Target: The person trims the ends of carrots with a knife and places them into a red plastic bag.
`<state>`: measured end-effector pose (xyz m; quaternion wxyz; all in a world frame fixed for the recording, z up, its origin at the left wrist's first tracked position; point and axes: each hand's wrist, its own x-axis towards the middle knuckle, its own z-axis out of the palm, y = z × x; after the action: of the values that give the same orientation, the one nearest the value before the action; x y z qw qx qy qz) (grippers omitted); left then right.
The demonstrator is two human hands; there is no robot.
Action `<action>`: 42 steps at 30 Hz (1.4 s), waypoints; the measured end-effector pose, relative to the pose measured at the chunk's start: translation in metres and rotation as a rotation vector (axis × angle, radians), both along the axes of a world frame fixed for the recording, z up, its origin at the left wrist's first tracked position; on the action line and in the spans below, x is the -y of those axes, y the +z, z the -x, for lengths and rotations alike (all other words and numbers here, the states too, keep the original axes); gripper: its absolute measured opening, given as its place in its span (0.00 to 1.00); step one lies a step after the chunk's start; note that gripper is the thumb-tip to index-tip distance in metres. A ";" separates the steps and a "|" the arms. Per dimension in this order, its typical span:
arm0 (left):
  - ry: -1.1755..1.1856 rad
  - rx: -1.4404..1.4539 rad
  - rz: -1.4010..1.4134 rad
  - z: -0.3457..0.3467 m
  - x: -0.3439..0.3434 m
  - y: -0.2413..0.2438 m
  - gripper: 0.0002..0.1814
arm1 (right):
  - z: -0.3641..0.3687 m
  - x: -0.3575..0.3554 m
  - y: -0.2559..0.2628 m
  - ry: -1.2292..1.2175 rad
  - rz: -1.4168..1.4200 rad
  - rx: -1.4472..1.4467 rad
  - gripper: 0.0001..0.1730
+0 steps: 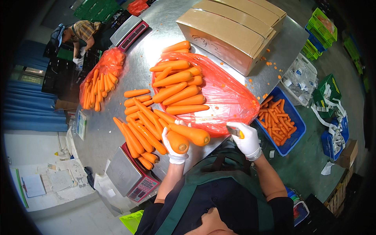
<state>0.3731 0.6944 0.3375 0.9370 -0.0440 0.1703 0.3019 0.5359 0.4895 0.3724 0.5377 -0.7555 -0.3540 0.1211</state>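
My left hand, in a white glove, grips two large carrots with their thick stem ends towards me. In my gloved right hand is a small knife with a dark blade and some yellow showing. Between and beyond the hands a red plastic bag lies spread on the metal table. A stack of carrots rests on the bag's left part, tips mostly to the left. Beside my left hand lies a looser pile of carrots, partly hidden by the held ones.
Cardboard boxes stand at the table's back, near carrot trimmings. A filled red bag and two scales are leftward. A blue crate of carrots sits beyond the right edge. Another person bends over dark crates.
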 end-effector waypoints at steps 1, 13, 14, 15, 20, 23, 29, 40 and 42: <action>0.010 -0.021 0.013 0.003 -0.002 -0.006 0.26 | 0.002 -0.003 0.004 0.053 0.011 -0.044 0.17; -0.103 -0.689 -0.612 0.048 -0.035 0.025 0.29 | -0.005 0.050 -0.030 -0.037 -0.478 -1.290 0.30; -0.069 -0.767 -0.681 0.077 -0.060 0.012 0.27 | -0.012 0.076 -0.045 -0.172 -0.523 -1.273 0.32; -0.038 -0.852 -0.751 0.109 -0.085 0.001 0.26 | -0.020 0.103 -0.061 -0.311 -0.569 -1.259 0.34; 0.220 -1.593 -1.223 0.174 -0.160 0.003 0.26 | -0.069 0.192 -0.107 -0.660 -0.906 -1.268 0.30; 0.553 -1.916 -1.932 0.152 -0.182 -0.012 0.25 | -0.091 0.219 -0.155 -1.014 -0.741 -1.175 0.30; -0.059 -1.429 -2.493 -0.014 -0.083 -0.014 0.12 | -0.075 -0.005 -0.073 -0.189 -0.076 -0.788 0.16; -0.407 -1.489 -2.571 -0.060 -0.051 -0.104 0.24 | -0.053 -0.188 -0.141 0.243 0.353 0.174 0.28; -0.295 -1.309 -2.611 -0.050 -0.052 -0.090 0.25 | -0.053 -0.175 -0.130 0.321 0.508 0.199 0.31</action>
<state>0.4226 0.7460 0.2480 0.0900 0.9753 0.1704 0.1076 0.5893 0.6650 0.2422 0.2688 -0.8083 -0.4780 0.2143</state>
